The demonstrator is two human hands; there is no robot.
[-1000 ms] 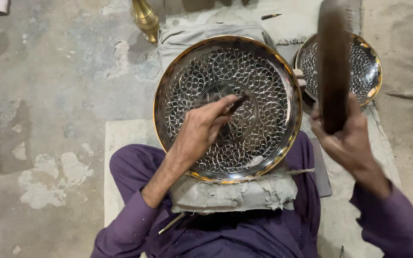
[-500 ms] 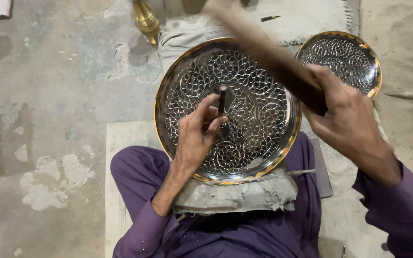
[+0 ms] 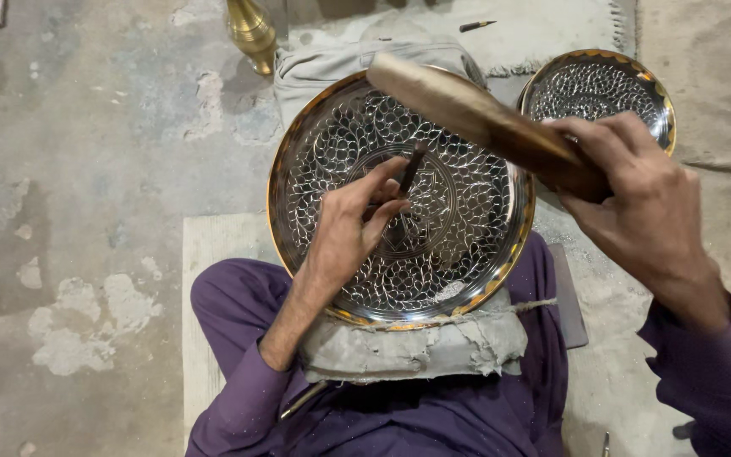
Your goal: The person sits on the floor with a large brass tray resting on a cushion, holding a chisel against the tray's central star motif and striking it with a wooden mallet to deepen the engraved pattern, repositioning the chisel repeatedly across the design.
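Left hand [image 3: 344,233] pinches 1 dark chisel [image 3: 410,169] tilted up-right on the large engraved tray [image 3: 315,152]; right hand [image 3: 636,199] grips 1 wooden mallet [image 3: 467,110] pointing up-left above it; 2 trays visible

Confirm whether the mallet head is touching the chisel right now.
No: the wooden mallet in the right hand is raised, its head apart from the chisel that the left hand holds on the large engraved plate.

The chisel's [image 3: 409,169] lower end is hidden inside the left hand [image 3: 344,228], so its tip on the big plate [image 3: 467,245] cannot be seen. The mallet's [image 3: 467,114] handle end vanishes within the right hand [image 3: 636,199]. The plate's near rim is covered by a grey pad [image 3: 416,347]. The brass vase [image 3: 251,30] is cut off by the top edge.
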